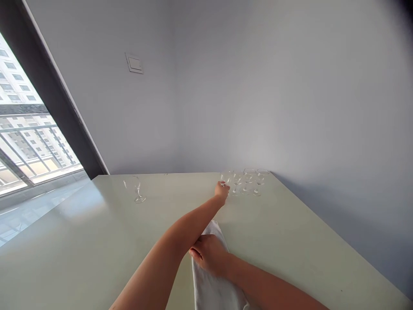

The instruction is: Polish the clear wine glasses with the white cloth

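My left hand (222, 191) reaches far across the table, its fingers closed round the stem of a clear wine glass (226, 176). That glass is upright, at the left end of a group of stemmed glasses (257, 183) near the back edge. Closer in, my right hand (211, 255) is closed on a white cloth (214, 290), which hangs or lies toward the bottom of the view. My left forearm crosses in front of it. Another clear glass (138, 189) is at the back left, its foot on the table.
The pale glossy table (97, 254) meets a grey wall (258, 86) at its back and along its right side. A light switch (134, 63) is on the left wall. At the far left is a window (29, 129) with a railing outside.
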The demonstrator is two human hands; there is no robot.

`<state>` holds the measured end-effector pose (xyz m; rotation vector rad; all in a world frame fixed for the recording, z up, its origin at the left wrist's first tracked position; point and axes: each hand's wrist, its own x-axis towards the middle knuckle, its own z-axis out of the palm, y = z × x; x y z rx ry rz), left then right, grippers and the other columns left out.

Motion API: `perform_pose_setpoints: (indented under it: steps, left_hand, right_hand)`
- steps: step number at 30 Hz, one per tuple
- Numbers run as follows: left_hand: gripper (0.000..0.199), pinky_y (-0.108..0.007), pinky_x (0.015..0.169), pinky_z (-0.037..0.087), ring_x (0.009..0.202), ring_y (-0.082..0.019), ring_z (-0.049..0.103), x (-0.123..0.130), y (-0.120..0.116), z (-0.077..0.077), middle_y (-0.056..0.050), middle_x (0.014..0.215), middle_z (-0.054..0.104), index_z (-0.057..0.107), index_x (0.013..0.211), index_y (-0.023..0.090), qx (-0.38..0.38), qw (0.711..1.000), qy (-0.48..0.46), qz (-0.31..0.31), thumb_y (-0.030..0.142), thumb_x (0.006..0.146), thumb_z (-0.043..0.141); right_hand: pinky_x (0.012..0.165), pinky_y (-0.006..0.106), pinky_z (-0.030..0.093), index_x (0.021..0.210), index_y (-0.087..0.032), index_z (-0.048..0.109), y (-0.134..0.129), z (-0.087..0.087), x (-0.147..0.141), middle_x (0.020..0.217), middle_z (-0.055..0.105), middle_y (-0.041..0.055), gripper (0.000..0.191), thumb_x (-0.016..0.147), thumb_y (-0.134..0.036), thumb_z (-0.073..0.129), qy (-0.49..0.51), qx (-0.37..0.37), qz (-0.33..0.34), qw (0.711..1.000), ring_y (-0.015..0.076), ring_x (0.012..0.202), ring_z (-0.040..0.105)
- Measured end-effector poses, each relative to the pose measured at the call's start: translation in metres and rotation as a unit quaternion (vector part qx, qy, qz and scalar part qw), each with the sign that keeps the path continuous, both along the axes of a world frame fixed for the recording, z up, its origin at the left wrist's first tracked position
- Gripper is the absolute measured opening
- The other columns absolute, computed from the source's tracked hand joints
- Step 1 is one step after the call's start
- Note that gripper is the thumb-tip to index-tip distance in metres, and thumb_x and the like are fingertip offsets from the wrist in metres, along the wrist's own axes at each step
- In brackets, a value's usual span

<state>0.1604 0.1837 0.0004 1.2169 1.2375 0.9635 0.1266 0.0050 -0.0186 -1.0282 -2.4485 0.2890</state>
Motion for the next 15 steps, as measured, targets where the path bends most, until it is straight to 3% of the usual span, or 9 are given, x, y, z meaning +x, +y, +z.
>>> perform_pose_setpoints:
  steps: [2,5,9,15]
  left_hand:
    - [0.037,-0.022,0.052,0.036,0.056,-0.008,0.047,-0.016,-0.002,0.000,-0.007,0.088,0.056,0.045,0.106,0.018,0.011,0.999,0.016,0.029,0.018,0.070,0.053]
    - [0.029,-0.022,0.054,0.036,0.057,-0.008,0.046,-0.062,-0.013,-0.001,-0.003,0.079,0.056,0.048,0.097,0.019,0.040,0.996,0.035,0.074,0.020,0.068,0.055]
    - [0.029,-0.021,0.056,0.036,0.059,-0.008,0.047,-0.153,-0.042,-0.003,0.000,0.074,0.055,0.050,0.094,0.020,0.074,0.986,0.051,0.139,0.023,0.066,0.058]
    - [0.032,-0.020,0.056,0.036,0.061,-0.008,0.047,-0.288,-0.081,-0.006,0.002,0.073,0.052,0.050,0.094,0.020,0.083,0.959,0.075,0.260,0.024,0.063,0.058]
  right_hand:
    - [0.051,0.024,0.030,0.068,-0.018,0.056,0.000,0.003,0.001,0.062,0.055,-0.0005,0.020,0.080,-0.014,0.040,0.001,-0.009,0.002,1.000,0.0105,0.054,0.045]
    - [0.057,0.023,0.035,0.072,-0.018,0.057,-0.001,0.006,0.002,0.069,0.058,0.0000,0.021,0.083,-0.016,0.039,-0.004,-0.026,0.008,1.000,0.0106,0.059,0.049]
    - [0.063,0.023,0.037,0.077,-0.019,0.057,-0.001,0.006,0.001,0.076,0.058,0.0002,0.021,0.086,-0.019,0.038,-0.002,-0.052,0.014,0.999,0.0108,0.066,0.051]
    - [0.062,0.023,0.036,0.075,-0.019,0.056,-0.003,0.003,-0.001,0.072,0.056,-0.0008,0.022,0.087,-0.021,0.038,0.013,-0.061,0.011,0.998,0.0108,0.064,0.049]
